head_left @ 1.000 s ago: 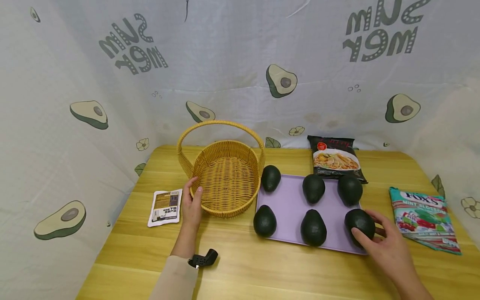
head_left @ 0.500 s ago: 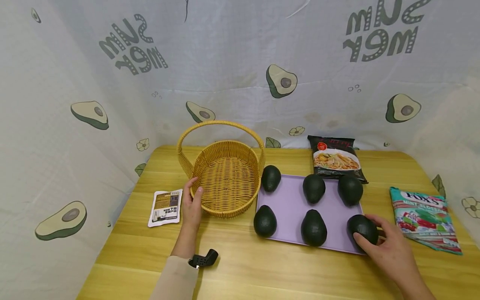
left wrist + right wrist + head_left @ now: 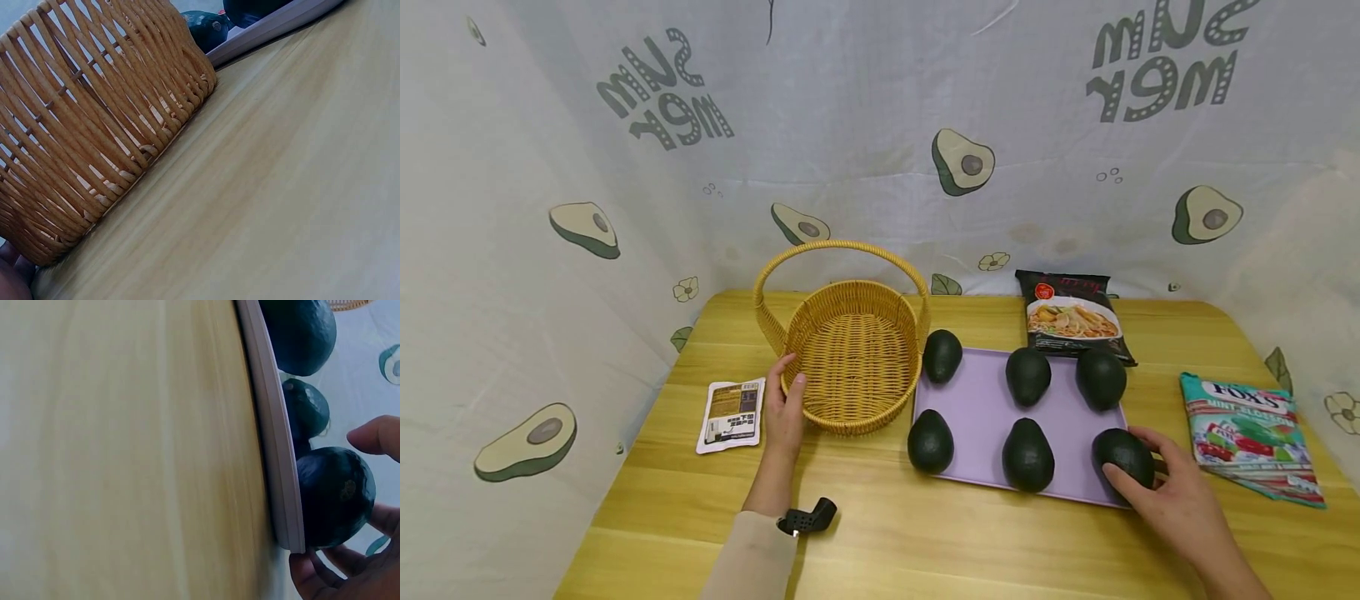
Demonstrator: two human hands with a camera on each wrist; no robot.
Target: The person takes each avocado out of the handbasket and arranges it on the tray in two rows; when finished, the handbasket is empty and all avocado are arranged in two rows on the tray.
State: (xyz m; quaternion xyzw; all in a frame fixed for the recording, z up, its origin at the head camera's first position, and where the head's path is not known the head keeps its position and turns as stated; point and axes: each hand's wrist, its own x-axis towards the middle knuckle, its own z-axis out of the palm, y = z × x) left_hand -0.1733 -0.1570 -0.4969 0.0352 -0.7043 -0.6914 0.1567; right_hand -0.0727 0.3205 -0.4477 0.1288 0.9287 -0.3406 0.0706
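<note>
In the head view my left hand [image 3: 785, 417] holds the near left side of a yellow wicker basket [image 3: 853, 425], thumb and index finger at its rim. The basket's woven wall [image 3: 94, 125] fills much of the left wrist view. My right hand [image 3: 1176, 500] is around the near right avocado [image 3: 1122, 457] on a lilac tray [image 3: 977, 417]. In the right wrist view that avocado [image 3: 337, 494] sits on the tray, the thumb [image 3: 378, 434] a little apart from it and the other fingers close behind and below. Several more dark green avocados [image 3: 1027, 456] lie on the tray in two rows.
A black noodle packet [image 3: 1071, 321] lies behind the tray. To its right is a teal candy bag [image 3: 1251, 442], close to the right hand. A small white-edged packet [image 3: 732, 417] lies left of the basket. A printed curtain [image 3: 850, 125] hangs behind the wooden table [image 3: 887, 542].
The near right avocado has shifted slightly right and toward the person, with my right hand around it, then barely moved. My left hand and the basket have stayed put.
</note>
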